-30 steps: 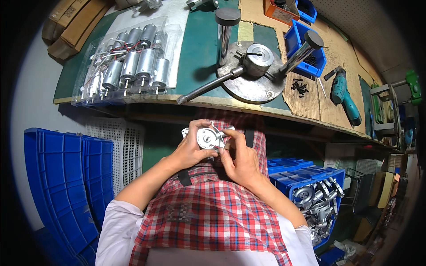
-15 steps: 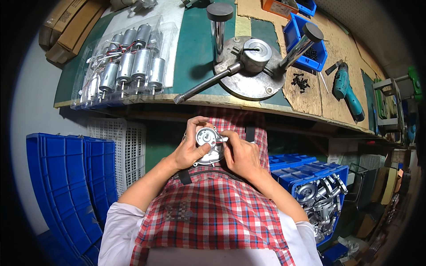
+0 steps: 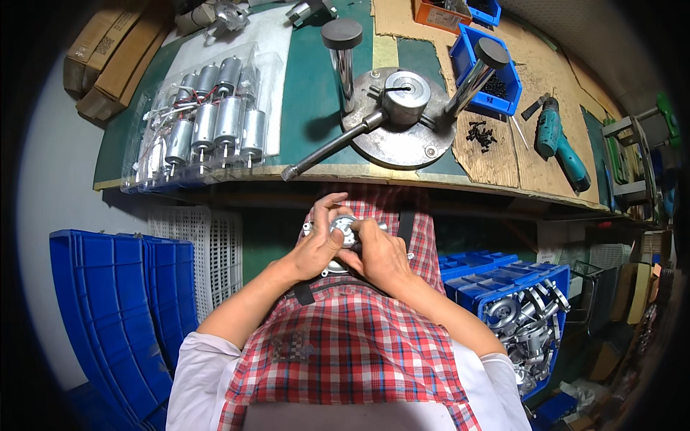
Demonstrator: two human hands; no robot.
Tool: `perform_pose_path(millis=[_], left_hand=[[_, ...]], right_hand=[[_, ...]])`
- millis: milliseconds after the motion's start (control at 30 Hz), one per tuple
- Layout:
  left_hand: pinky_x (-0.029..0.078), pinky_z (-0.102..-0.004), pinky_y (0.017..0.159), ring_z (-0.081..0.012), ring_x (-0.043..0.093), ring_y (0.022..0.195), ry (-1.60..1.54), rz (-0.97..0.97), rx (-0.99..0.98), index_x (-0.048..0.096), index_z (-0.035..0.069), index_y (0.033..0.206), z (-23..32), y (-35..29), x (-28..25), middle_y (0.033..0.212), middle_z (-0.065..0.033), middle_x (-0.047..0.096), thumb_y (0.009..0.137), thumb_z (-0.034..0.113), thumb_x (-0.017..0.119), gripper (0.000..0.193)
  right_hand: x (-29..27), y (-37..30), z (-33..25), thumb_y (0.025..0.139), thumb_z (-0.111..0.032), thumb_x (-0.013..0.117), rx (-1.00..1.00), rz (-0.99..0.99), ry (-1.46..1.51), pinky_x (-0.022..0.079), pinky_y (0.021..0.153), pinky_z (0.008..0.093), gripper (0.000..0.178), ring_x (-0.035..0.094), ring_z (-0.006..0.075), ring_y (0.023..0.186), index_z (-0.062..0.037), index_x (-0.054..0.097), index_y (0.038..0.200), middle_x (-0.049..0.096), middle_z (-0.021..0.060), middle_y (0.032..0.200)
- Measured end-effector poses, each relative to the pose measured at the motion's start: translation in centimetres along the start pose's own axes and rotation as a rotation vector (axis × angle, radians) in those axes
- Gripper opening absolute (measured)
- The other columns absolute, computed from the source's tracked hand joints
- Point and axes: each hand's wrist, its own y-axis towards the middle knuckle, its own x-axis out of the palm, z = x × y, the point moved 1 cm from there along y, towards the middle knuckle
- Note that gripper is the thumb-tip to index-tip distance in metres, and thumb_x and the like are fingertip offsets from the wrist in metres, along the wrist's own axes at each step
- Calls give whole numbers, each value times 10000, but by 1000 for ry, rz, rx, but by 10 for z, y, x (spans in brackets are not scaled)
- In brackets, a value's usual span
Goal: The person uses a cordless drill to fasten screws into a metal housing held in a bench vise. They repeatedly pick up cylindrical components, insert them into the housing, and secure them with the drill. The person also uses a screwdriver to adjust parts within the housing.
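Observation:
In my lap, against the red plaid apron, rests a round silver metal housing with a recessed face and small screw lugs on its rim. My left hand wraps its left side, with the thumb on the face. Over the right part of the face my right hand is closed, thumb and index finger pressed together. What those fingertips pinch is hidden, and both hands cover much of the housing.
Ahead, the bench carries a round steel fixture with posts and a bar handle, a tray of silver motors, black screws, a blue bin and a cordless screwdriver. Blue crates flank me; the right one holds metal castings.
My right hand has shifted from the housing's right edge, where it held a wire end, inward over the face. The view has tilted slightly.

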Motion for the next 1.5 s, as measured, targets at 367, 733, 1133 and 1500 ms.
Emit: perform_pose_path(millis=[367,733,1133,1500], left_hand=[[406,-398,1058,-258,543,1160,149,556,582,380,-17,1336,73,0,-13,1225,-162,546,985,55,471,370],[385,-363,1083,-252,502,1262,247,186,142,417,-1,1398,10,26,33,1321,-143,534,829,156,745,675],[417,-352,1043,-235,524,1224,193,233,51,460,11,1348,21,34,39,1295,-135,553,820,167,757,626],[447,-342,1006,-220,544,1190,131,201,-97,499,22,1303,12,29,2,1272,-129,570,811,177,767,582]], right_hand=[[-51,16,10,959,-357,630,790,289,1453,479,569,263,297,577,110,644,-74,560,1019,649,40,833],[-9,-13,6,931,-165,662,927,116,2049,575,875,376,279,683,200,971,-10,631,1161,686,107,1105],[4,-20,19,884,-70,702,888,58,2090,590,846,382,313,681,213,985,-12,625,1181,673,116,1138],[-129,29,34,941,-105,604,359,318,214,521,757,342,168,669,245,858,-1,631,1070,680,164,992]])
